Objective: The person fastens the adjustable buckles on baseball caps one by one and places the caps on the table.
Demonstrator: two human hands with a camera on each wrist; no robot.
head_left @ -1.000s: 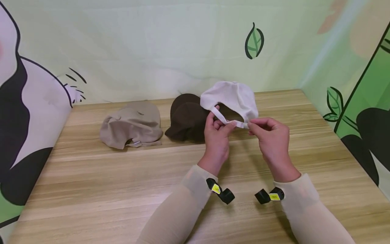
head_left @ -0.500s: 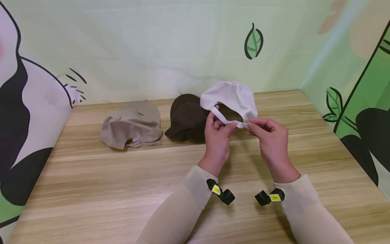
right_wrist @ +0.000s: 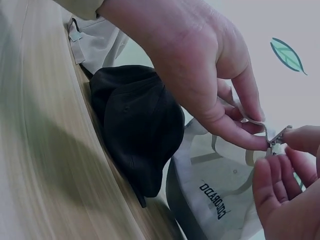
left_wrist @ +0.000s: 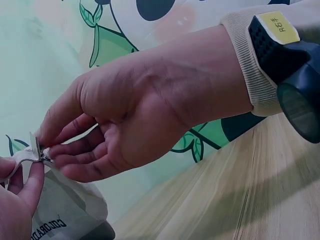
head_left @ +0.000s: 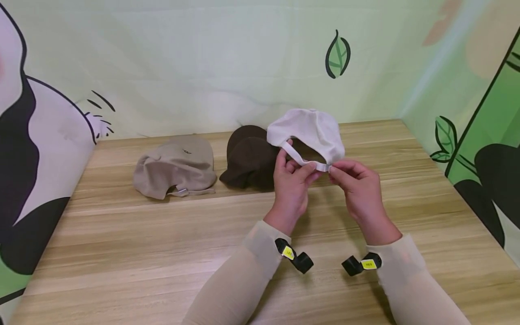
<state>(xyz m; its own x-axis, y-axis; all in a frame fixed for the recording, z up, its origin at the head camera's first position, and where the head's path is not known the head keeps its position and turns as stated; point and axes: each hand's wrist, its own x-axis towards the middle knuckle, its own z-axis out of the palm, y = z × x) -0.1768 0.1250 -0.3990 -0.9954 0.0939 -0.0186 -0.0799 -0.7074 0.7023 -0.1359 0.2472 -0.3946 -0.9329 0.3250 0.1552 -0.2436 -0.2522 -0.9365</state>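
Observation:
A white cap (head_left: 313, 126) is held above the table, its back opening toward me. Its adjustment strap (head_left: 295, 155) hangs as a loop below that opening. My left hand (head_left: 290, 187) pinches the strap between thumb and fingers. Close by on the right, my right hand (head_left: 363, 192) pinches the strap's metal buckle (right_wrist: 281, 135), whose flap stands raised in the right wrist view. The left wrist view shows the same flap tilted up at the right fingertips. Dark lettering (right_wrist: 214, 201) is visible inside the cap. Part of the strap end is hidden by the right fingers.
A dark brown cap (head_left: 250, 158) lies on the table just left of the white cap, partly behind my left hand. Farther left rests a beige cap (head_left: 178, 164) with its strap toward me. The wooden table (head_left: 154, 253) meets a printed wall cloth (head_left: 162, 67) at the back.
My right fingers have shifted slightly down and left along the strap, to the buckle. The left hand and the white cap stay nearly in place.

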